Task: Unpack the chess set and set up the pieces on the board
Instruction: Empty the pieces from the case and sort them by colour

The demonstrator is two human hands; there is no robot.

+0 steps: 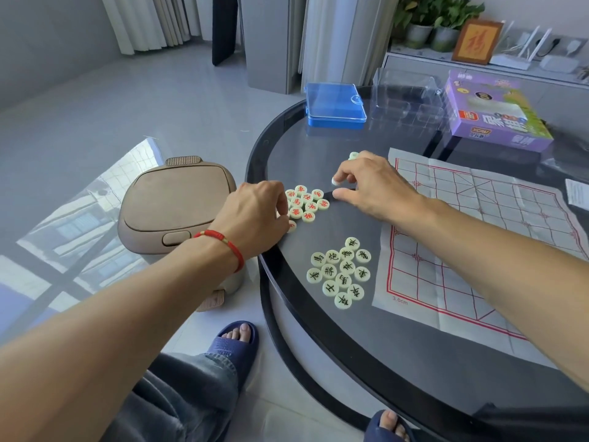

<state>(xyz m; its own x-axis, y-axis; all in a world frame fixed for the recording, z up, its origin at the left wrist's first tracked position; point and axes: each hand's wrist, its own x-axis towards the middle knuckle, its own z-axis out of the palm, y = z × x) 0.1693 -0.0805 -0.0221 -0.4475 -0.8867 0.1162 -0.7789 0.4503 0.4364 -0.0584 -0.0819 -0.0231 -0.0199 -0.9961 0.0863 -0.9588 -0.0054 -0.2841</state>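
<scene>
Sorting pieces by colour | left hand (255,212) curled fingers on red pieces (306,202) | right hand (373,186) pinches one pale piece (334,181) | black pieces (342,272) grouped near board (478,237), bare | advice: keep clusters apart, faces up, before placing.

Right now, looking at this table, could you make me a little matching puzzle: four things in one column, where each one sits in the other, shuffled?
Things:
1. red-lettered pieces
2. black-lettered pieces
3. blue case
4. paper board

Places:
A. closed, at the table's far edge
B. clustered on the glass nearest the person, left of the board
C. spread flat under the right forearm, no pieces on it yet
D. clustered at the left hand's fingertips

Pairs: 1-D, 2-B, 3-A, 4-C
</scene>
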